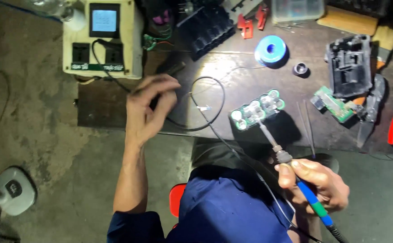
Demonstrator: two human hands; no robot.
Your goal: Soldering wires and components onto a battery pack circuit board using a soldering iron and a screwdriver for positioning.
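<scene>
Dark tabletop (250,85), cluttered w/ parts. Right hand (315,182), fingers clamped on iron (291,164), tip touching board (257,109) mid-tabletop, prob. for soldering. Left hand (148,108) raised by cable (205,103), fingers loosely apart, holding nothing.

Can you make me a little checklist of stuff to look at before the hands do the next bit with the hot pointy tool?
1. Right hand grips the soldering iron by its blue and green handle, away from the metal: ok.
2. Iron tip rests on the green battery pack: ok.
3. Left hand well clear of the tip: ok.
4. What the left hand holds: blurred, cannot tell.
5. Black cable loops close beside the pack: not ok.
6. Solder spool lies on the bench near the pack: ok.
</scene>
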